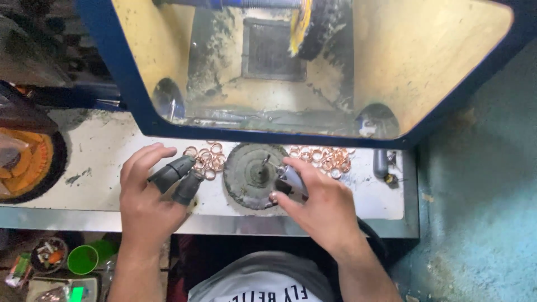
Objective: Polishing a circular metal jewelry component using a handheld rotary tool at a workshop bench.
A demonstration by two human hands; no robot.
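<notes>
Head view, looking down over a grimy white bench with a blue-framed, yellow-lined hood beyond both hands.

Left hand resting on the bench, palm down, fingers half spread, two of them capped in dark grey rubber finger guards. Nothing gripped in it, as far as can be told. Just past its guarded fingertips, a loose pile of copper-coloured rings, touching one another.

Between the two hands, a round dark buffing wheel lying flat, a small spindle at its middle.

Right hand curled over the wheel's right edge, fingertips pinched around a small pale grey piece; too blurred to say what exactly, perhaps a guard, perhaps a ring held under it. Beyond this hand, a second and larger heap of copper-coloured rings, with a small grey cylinder further right.

Off to the left of the left hand, an orange and black disc; below the bench edge, a green cup.

Judging progress: two heaps on either side of the wheel suggest sorting into done and undone, though which is which cannot be told from colour or shine. Plenty of rings in both, so work likely somewhere mid-batch, with one piece at the wheel now.
</notes>
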